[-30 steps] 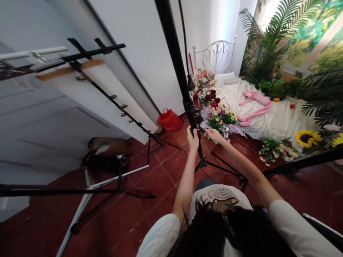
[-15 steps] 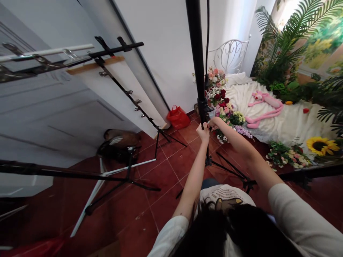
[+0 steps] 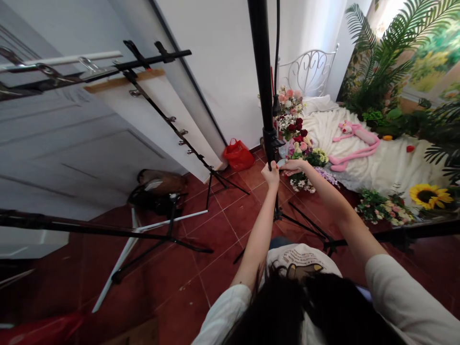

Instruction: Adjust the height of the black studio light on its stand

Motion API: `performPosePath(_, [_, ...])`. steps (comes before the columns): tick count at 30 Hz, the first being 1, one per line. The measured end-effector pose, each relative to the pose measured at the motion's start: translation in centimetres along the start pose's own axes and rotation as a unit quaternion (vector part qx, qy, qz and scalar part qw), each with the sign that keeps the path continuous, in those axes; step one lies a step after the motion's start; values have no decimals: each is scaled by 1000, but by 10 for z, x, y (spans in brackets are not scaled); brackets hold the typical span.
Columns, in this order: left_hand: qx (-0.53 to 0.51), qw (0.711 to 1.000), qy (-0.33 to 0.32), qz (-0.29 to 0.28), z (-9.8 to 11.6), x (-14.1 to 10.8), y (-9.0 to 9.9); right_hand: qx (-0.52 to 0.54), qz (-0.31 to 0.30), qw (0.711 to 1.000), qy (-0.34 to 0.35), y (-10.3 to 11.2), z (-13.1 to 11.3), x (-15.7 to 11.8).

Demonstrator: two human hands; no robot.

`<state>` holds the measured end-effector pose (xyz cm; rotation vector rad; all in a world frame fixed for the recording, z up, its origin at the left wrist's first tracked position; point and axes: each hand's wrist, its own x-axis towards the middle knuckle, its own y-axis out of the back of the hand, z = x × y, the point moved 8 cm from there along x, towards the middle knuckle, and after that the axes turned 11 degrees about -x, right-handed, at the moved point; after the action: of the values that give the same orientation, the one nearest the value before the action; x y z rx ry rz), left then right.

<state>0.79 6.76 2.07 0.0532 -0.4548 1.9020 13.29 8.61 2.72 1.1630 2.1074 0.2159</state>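
Note:
A black stand pole [image 3: 261,72] rises steeply in front of me, with a clamp collar [image 3: 271,139] on it and a black cable beside it. Just below the collar, my left hand [image 3: 271,174] is wrapped round the pole. My right hand [image 3: 293,166] is at the pole's right side, its fingers reaching to a small pale thing next to the pole; its exact hold is too small to make out. The stand's legs [image 3: 305,223] spread over the floor below my hands.
A red bag [image 3: 238,155] sits by the wall. Left are a clip-hung white board [image 3: 187,124], another stand [image 3: 143,235] and white poles [image 3: 125,254]. Right are flowers [image 3: 302,143], a draped bed [image 3: 323,124] with a pink plush toy [image 3: 362,136], and a sunflower [image 3: 427,195].
My right hand has turned and moved slightly right, its fingers now more stretched toward the pole. My left hand keeps its hold. The view has shifted slightly.

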Motion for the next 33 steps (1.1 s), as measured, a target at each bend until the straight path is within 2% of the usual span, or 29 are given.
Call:
performPosePath(4, [-5,1000,3,0,0,1,1,105,34,993,38,-9,19,-12])
performPosePath(9, [-8,1000,22,0,3,1,0,208,36,976,50,-17,24,-14])
performPosePath(16, [-4,1000,22,0,8,1,-1,210,40,975,55,-10,22,-14])
performPosePath(25, [7,1000,28,1,6,1,0,232,84,965,85,-11,15,-21])
performPosePath(29, [-1,1000,27,-3,6,1,0,212,144,958,130,-1,1,-22])
performPosePath(33, [-6,1000,24,3,3,2,1,197,160,931,263,18,-47,-40])
